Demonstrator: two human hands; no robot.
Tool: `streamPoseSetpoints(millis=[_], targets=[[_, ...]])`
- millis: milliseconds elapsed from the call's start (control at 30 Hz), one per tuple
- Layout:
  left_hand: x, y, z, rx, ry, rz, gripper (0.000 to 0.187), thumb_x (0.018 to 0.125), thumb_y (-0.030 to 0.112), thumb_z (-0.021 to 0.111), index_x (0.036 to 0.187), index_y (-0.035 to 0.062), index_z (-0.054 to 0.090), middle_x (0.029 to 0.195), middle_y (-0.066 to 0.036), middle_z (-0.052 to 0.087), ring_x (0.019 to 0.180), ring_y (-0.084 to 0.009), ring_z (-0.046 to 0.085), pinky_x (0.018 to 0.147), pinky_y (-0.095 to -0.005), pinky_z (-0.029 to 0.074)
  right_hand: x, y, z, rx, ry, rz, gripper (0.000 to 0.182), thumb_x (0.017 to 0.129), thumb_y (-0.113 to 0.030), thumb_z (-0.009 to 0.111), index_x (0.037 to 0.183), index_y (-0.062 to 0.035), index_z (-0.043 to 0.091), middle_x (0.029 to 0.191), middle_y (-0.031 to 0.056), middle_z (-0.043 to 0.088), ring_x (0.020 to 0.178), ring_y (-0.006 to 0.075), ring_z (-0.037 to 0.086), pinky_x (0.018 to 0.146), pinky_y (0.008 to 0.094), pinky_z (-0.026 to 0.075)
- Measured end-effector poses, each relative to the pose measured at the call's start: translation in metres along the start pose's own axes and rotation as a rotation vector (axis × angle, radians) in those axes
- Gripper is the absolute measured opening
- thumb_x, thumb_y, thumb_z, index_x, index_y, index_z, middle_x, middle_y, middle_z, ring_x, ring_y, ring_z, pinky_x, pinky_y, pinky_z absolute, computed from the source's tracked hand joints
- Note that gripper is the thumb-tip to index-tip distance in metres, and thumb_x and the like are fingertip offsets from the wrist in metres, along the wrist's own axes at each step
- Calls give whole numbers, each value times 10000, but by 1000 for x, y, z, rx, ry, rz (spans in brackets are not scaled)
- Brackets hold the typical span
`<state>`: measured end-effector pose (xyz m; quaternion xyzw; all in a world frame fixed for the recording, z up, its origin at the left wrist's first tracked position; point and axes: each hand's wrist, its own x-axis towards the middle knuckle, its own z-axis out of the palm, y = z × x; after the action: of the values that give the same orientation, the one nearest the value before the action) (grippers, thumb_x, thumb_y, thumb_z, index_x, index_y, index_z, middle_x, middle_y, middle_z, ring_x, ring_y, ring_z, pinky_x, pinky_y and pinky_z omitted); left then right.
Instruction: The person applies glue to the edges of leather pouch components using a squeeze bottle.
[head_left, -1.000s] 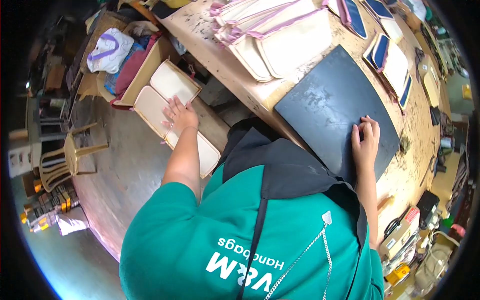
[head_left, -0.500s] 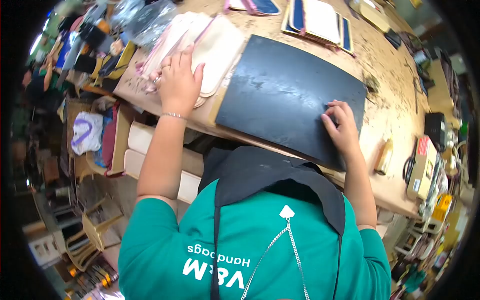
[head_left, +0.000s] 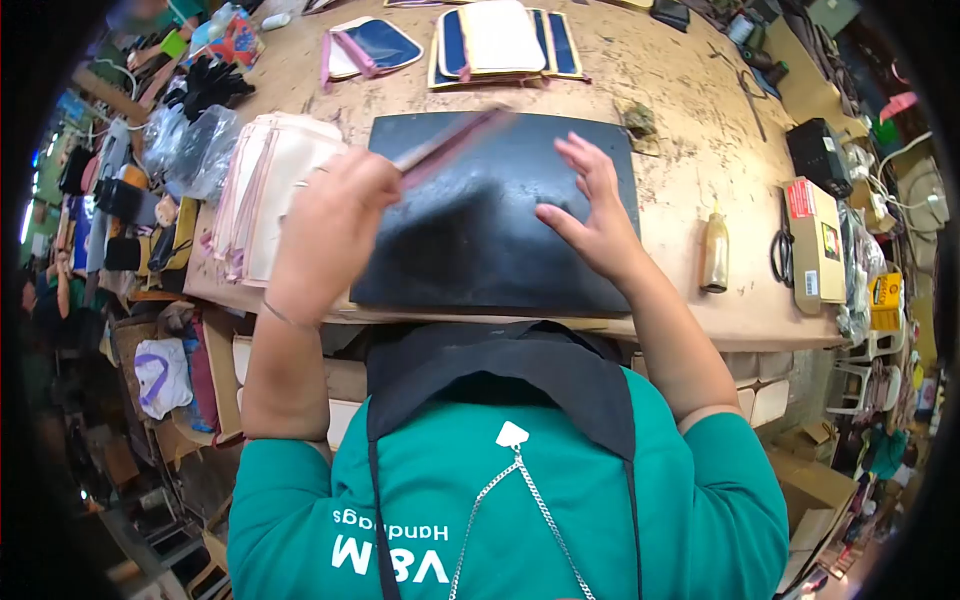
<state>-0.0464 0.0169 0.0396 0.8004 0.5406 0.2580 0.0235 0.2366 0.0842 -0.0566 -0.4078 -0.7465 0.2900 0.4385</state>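
Note:
My left hand [head_left: 335, 225] is raised above the left edge of the black board [head_left: 500, 275], its fingers closed on a thin flat panel [head_left: 452, 145]. Tilted nearly edge-on, the panel is blurred by motion and shows a pinkish strip along its edge. It casts a dark reflection on the board's glossy surface. Over the board's right half, my right hand [head_left: 603, 215] has its fingers spread and holds nothing. Left of the board lies a stack of cream panels [head_left: 268, 185] with pink edging, partly behind my left hand.
Blue-and-cream pouch pieces [head_left: 500, 40] lie at the back, with a blue piece with a pink zip [head_left: 385, 50] beside them. To the right stand a glue bottle [head_left: 715, 250] and a box [head_left: 812, 245], with black scissors [head_left: 783, 250] between. Plastic bags [head_left: 200, 150] crowd the left.
My left hand has lifted a panel off the cream stack and brought it over the board. My right hand has risen from the board with its fingers spread. The view has shifted right.

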Motion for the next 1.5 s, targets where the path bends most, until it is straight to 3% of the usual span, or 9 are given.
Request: streamPoseSetpoints(millis=[200, 367, 533, 667, 733, 900, 1000, 1300, 1500], targets=[[13, 46, 42, -408, -153, 90, 132, 855, 53, 676, 972, 25, 622, 882, -122, 523, 817, -293, 545, 721, -352, 449, 11, -21, -28, 311, -213, 196, 190, 990, -214, 617, 1049, -34, 637, 869, 41, 610, 830, 110, 561, 754, 273, 477], [14, 56, 54, -530, -281, 52, 204, 821, 139, 755, 943, 6, 659, 890, -120, 528, 793, -282, 531, 706, -326, 445, 3, -23, -58, 558, 105, 203, 181, 1012, -195, 584, 970, -33, 654, 816, -54, 577, 754, 26, 495, 670, 188, 406], [22, 60, 57, -410, -202, 201, 251, 833, 198, 746, 844, -8, 604, 870, -139, 537, 800, -315, 537, 717, -369, 458, -1, -29, -63, 463, 104, 194, 163, 1003, -191, 593, 972, -42, 652, 819, -42, 587, 776, 35, 512, 692, 200, 426], [29, 80, 66, -540, -210, -29, 226, 845, 174, 734, 895, 1, 599, 845, -150, 549, 714, -355, 530, 672, -376, 454, -10, -21, -63, 444, -71, 223, 216, 983, -221, 621, 1114, -50, 630, 948, 23, 622, 894, 89, 563, 790, 257, 472], [32, 75, 68, -774, -299, -127, 231, 927, 148, 670, 1071, 9, 555, 982, -110, 638, 830, -249, 616, 760, -348, 493, -17, -15, -77, 399, -74, 189, 278, 971, -230, 633, 1187, -55, 612, 1050, 61, 628, 952, 129, 581, 837, 285, 484], [35, 45, 80, -1414, -106, -284, 453, 1022, 76, 502, 1443, 44, 337, 1333, -100, 548, 1204, -157, 542, 1021, -311, 442, -60, 24, -156, -1050, 119, 536, 632, 845, -399, 734, 1349, -85, 520, 1212, 196, 600, 1078, 345, 605, 938, 403, 498], [35, 45, 64, -1598, -112, -419, 469, 1031, 132, 500, 1459, 56, 326, 1348, -103, 544, 1242, -202, 541, 1034, -345, 450, -94, 52, -175, -873, -78, 838, 654, 819, -360, 761, 1357, -86, 509, 1194, 209, 611, 1043, 352, 627, 904, 410, 515], [22, 35, 46, -1676, -312, -410, 890, 950, 735, 233, 1543, 72, 207, 1486, -137, 438, 1335, -253, 480, 1088, -418, 397, -46, -2, -161, 548, 362, 306, 523, 812, -46, 773, 1277, -71, 536, 1138, 58, 583, 843, 120, 569, 701, 250, 484], [15, 60, 27, -1433, -385, -318, 1180, 765, 933, 181, 1571, 72, 130, 1540, -109, 363, 1361, -254, 442, 1098, -406, 362, 9, -73, -130, 555, 132, -147, 564, 753, -61, 839, 1235, -54, 546, 1091, 111, 642, 993, 181, 628, 863, 292, 523]])
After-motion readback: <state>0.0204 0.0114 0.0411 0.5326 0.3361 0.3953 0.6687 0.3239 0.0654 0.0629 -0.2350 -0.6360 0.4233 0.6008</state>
